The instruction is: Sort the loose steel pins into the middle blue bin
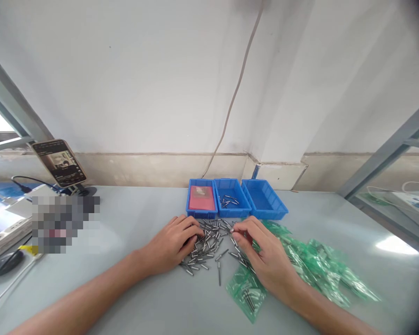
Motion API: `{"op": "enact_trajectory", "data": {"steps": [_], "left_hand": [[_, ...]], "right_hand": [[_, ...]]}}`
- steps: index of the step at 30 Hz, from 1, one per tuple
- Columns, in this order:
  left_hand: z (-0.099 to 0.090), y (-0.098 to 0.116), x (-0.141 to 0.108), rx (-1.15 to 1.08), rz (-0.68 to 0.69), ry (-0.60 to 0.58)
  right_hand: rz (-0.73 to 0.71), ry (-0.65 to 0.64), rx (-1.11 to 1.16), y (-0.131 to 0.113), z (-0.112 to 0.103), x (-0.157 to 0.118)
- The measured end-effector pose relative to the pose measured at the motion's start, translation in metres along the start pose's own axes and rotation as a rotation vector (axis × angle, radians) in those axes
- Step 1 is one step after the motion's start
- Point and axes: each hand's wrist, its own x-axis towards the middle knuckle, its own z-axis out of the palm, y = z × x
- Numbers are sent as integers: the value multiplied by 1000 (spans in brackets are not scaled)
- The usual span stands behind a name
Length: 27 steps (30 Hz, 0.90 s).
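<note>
Small metal pins [209,242] lie in a loose pile on the grey table, between my two hands. My left hand [178,239] rests on the pile's left side with its fingers curled over some pins; what is under the fingertips is hidden. At the pile's right side, my right hand [256,244] pinches one metal pin between thumb and forefinger. Below its palm lies a green plastic bag [246,293] with several pins inside. More green bags [314,265] of pins spread to the right, partly behind my right hand and forearm.
Behind the pile stand a blue bin [201,214] with red packets, a blue bin [234,213] with several pins, and a bare blue bin [265,215]. A phone [59,163] on a stand, cables and a power strip [17,228] are at left. Metal posts flank the table [136,302].
</note>
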Motion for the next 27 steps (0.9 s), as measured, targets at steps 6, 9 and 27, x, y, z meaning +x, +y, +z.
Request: {"op": "enact_trajectory", "data": {"steps": [6,9,27], "left_hand": [[0,0,0,10,5,-5],[-1,0,0,13,7,-3],[-1,1,0,8,19,15]], "right_hand": [[-18,4,7,3,2,0],[1,-3,-5,2,1,0],[63,-227,-51,-1,4,3]]}}
